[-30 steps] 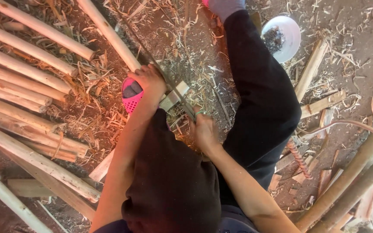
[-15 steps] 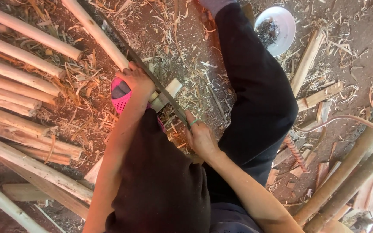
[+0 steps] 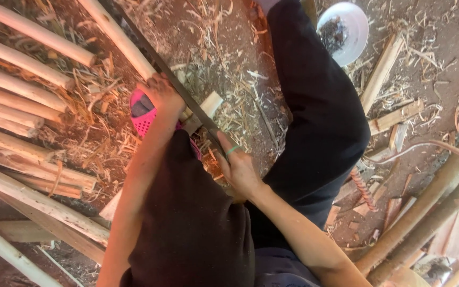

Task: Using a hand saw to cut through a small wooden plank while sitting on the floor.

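Below, a person is sitting on the wood-shaving-strewn floor point(image 3: 229, 48). Both hands are gripping a long dark blade point(image 3: 187, 95): left hand point(image 3: 160, 95) curled around its middle, right hand point(image 3: 240, 170) clenching its near end, over a short pale stick point(image 3: 203, 109).

You are sitting on a reddish dirt floor point(image 3: 229, 48) where peeled wooden poles point(image 3: 22, 79), pale shavings point(image 3: 102, 143), offcuts point(image 3: 394, 117) and a white bowl point(image 3: 349, 26) are lying.
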